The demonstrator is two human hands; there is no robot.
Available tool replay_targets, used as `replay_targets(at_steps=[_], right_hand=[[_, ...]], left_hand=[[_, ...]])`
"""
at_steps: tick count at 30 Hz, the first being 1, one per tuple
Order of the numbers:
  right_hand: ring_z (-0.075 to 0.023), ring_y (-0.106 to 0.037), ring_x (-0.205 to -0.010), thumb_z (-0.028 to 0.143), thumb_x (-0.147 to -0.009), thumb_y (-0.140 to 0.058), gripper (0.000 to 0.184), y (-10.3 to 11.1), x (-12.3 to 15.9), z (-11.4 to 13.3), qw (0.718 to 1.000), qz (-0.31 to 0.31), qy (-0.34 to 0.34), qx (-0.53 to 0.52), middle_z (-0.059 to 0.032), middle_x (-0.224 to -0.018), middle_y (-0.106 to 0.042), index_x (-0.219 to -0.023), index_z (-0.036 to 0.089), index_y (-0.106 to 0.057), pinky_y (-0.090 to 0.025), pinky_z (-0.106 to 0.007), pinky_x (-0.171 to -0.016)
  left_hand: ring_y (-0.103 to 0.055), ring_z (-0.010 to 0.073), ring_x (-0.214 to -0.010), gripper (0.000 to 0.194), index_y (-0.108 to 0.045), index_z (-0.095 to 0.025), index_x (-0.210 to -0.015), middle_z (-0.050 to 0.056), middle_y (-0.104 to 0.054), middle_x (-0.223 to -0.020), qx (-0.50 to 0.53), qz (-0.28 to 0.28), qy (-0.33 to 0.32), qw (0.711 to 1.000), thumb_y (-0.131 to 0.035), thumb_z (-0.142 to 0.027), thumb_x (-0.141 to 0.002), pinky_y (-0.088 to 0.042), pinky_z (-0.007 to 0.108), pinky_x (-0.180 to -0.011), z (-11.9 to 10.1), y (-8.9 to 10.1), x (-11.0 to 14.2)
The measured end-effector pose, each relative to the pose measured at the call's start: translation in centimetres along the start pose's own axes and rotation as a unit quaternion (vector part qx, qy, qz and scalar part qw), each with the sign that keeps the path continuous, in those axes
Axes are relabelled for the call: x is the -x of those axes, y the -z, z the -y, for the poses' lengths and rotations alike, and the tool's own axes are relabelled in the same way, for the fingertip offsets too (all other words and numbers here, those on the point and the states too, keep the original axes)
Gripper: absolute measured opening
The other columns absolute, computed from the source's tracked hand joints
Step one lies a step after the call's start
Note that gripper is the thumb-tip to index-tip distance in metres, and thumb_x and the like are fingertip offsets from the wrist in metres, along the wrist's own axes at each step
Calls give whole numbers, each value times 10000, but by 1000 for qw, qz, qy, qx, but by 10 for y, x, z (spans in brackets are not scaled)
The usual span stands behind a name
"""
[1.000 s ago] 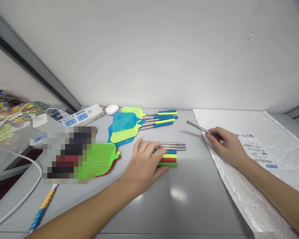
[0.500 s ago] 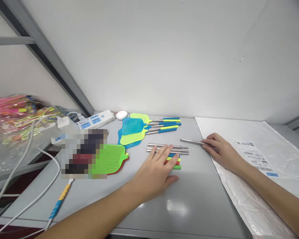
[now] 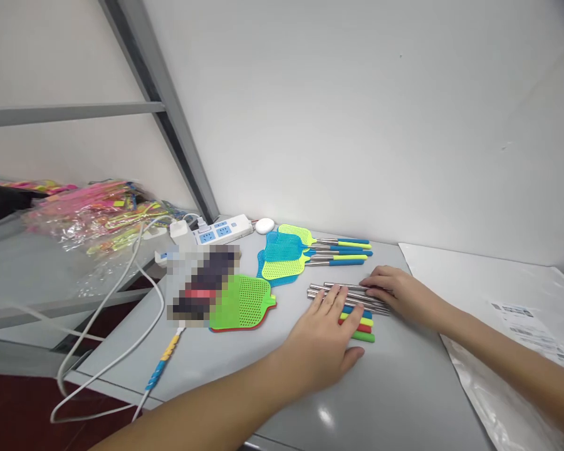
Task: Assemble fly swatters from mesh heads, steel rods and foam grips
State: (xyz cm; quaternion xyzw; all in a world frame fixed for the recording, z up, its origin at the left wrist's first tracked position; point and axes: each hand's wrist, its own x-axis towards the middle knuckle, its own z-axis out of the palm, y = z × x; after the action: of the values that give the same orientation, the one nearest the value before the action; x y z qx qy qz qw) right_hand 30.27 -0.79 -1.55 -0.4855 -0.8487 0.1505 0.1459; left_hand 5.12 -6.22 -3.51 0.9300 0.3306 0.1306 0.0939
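Note:
My left hand (image 3: 322, 344) lies flat with its fingers apart over several foam-like coloured grips (image 3: 363, 337), blue, yellow, red and green, and touches the bundle of slim metal rods (image 3: 316, 293) beside them. My right hand (image 3: 402, 293) is closed on one end of a metal rod (image 3: 341, 286), which lies along the far side of the bundle. Farther back are several fly swatters (image 3: 289, 247) with blue and yellow-green heads and grips on metal shafts. Left of my left hand, a green fly swatter head (image 3: 254, 299) rests on a red one.
A pixelated phone-like object (image 3: 207, 285) with a charging cable (image 3: 162, 363) lies at left. Behind it stand a power strip (image 3: 223, 230) and a white rounded object (image 3: 264, 226). Plastic-bagged colourful items (image 3: 103, 213) fill the left shelf. A white mailing bag (image 3: 474, 275) covers the table's right side.
My right hand has brought its metal rod left and down to the other rods. My left hand has shifted off the rods' left part, its fingers spreading. The view has turned left.

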Motion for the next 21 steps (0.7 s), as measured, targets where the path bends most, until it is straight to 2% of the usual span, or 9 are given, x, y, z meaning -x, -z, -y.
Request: replay_targets(at_steps=[4,7,12,17,21], right_hand=[[-239,-614,-947,382,-998,-411,310,-9,-9,10,1000,-4,14,-21,-74,-1014,-648,-1082,252,-680,-503,-415,-834],[-246,-599,-986,401,-1002,-400,319,-12,-4,13,999,-7,-2,-36,-73,-1051,-641,-1094,271,-677,-493,-436,-871],[-248,-556,-1060,400,-1006,-401,315,-16,8,13,998,-16,-22,-61,-73,-1102,-613,-1138,303,-670,-482,-439,-909],[-269,-469,-1198,385,-995,-441,302,-21,10,10,999,-27,3,-45,-79,-1242,-558,-1205,324,-650,-449,-455,-977],[-277,-458,-1236,386,-990,-451,307,-18,9,9,998,-37,15,-41,-80,-1275,-556,-1212,322,-653,-439,-466,-1007]], left_hand=[[-116,350,-1486,615,-325,-157,-1496,214,-221,-1592,5,2,8,1000,-398,-478,-977,-190,515,-1189,0,1,0],[-126,353,-1485,615,-315,-156,-1497,214,-249,-1582,12,7,17,1000,-388,-474,-976,-185,524,-1190,1,3,-2],[-99,347,-1490,617,-269,-170,-1517,201,-208,-1599,14,22,23,999,-375,-461,-984,-196,544,-1182,5,7,-6],[-100,342,-1492,604,-293,-181,-1503,186,-206,-1604,9,41,26,999,-368,-482,-986,-193,562,-1182,6,12,-9],[-101,341,-1491,610,-297,-202,-1504,173,-198,-1609,-1,54,30,998,-383,-506,-982,-204,564,-1180,10,16,-10]])
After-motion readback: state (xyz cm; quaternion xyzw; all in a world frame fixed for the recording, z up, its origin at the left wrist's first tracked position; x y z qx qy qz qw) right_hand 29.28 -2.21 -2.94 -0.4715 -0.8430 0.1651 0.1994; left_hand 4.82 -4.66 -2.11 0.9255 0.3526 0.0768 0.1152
